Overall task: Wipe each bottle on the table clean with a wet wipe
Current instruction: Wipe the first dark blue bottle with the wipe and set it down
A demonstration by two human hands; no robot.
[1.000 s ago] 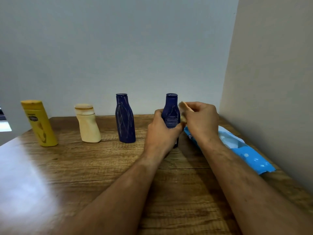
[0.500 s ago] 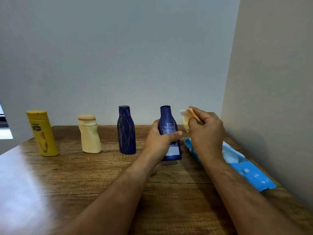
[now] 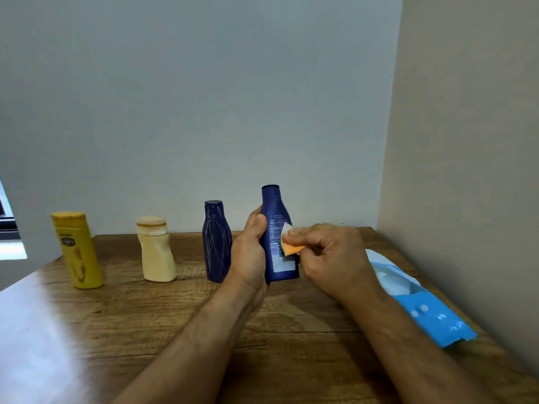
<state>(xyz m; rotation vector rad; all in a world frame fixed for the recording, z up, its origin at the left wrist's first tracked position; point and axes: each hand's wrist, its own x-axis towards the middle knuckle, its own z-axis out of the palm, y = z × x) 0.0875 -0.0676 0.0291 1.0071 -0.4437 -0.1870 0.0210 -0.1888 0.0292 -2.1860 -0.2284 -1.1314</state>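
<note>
My left hand grips a dark blue bottle upright, its printed back label facing me. My right hand pinches a folded wet wipe, white with an orange stain, and presses it against the label side of that bottle. Three more bottles stand in a row along the back of the wooden table: a second dark blue bottle, a cream bottle and a yellow bottle at the far left.
A blue wet-wipe pack lies open along the table's right edge, close to the beige side wall. The grey back wall stands just behind the bottles. A window edge shows at far left.
The held bottle has turned so its label faces me. My right hand came down from beside the neck and now presses the wipe on the label.
</note>
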